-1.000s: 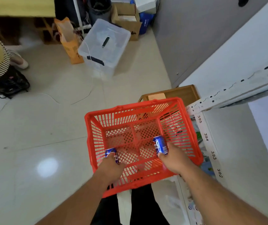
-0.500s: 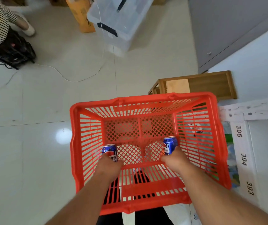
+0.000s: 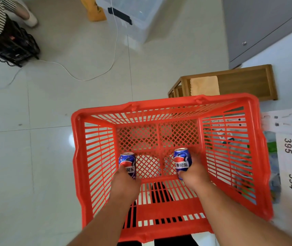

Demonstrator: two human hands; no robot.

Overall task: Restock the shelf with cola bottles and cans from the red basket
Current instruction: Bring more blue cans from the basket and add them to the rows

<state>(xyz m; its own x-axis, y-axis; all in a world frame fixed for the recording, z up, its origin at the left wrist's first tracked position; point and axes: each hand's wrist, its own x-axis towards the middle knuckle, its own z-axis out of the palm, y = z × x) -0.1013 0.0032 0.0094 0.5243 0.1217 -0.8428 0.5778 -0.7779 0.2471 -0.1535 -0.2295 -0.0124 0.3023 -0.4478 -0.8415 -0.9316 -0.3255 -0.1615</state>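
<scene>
Each hand's wrapped round a cola can, left hand (image 3: pixel 124 185) at 7 o'clock, right hand (image 3: pixel 195 176) at 5, inside the red basket (image 3: pixel 164 103), probably so both go to the shelf (image 3: pixel 290 167) together.

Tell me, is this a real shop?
Probably a storeroom or practice shop, not a real one: a numbered shelf post, a red basket, a clear plastic storage box and loose cable on a tiled floor.

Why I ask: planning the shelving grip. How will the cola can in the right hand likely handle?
The cola can in the right hand looks like smooth, glossy metal, so probably somewhat slippery. Being cylindrical, it would likely roll if laid sideways. Its thin wall may dent under a hard squeeze.
</scene>
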